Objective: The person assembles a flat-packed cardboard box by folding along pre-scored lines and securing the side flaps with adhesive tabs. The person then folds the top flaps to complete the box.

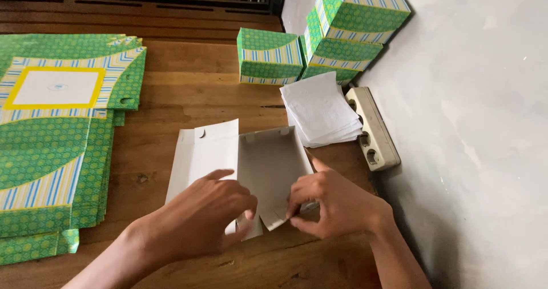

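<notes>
A half-folded white cardboard box blank point(268, 169) lies white side up on the brown wooden bench point(188, 89), just in front of the person and a little right of the bench's middle. Its back wall and right wall stand up, and its wide flat lid panel lies spread to the left.

The left hand point(200, 220) rests palm down over the near left part of the blank, its fingers point(242, 200) curled together and pressing on the card by the near edge. The right hand point(334, 203) is at the near right corner, its fingers point(297, 209) pinched shut on a small flap of the same blank, the thumb lying along the right wall.

Just beyond the blank, to its right, sits a loose stack of white paper sheets point(319, 115), touching a cream plastic power strip point(374, 129) that lies along the grey plastered wall point(474, 123). Behind these, in the corner, stand finished green patterned boxes with striped bands point(337, 29), some stacked on each other and one lower box apart to the left.

At the far left of the bench lies a pile of flat green patterned box blanks point(57, 135), printed side up, the top one showing a white panel framed in yellow; this pile is well apart from the hands
</notes>
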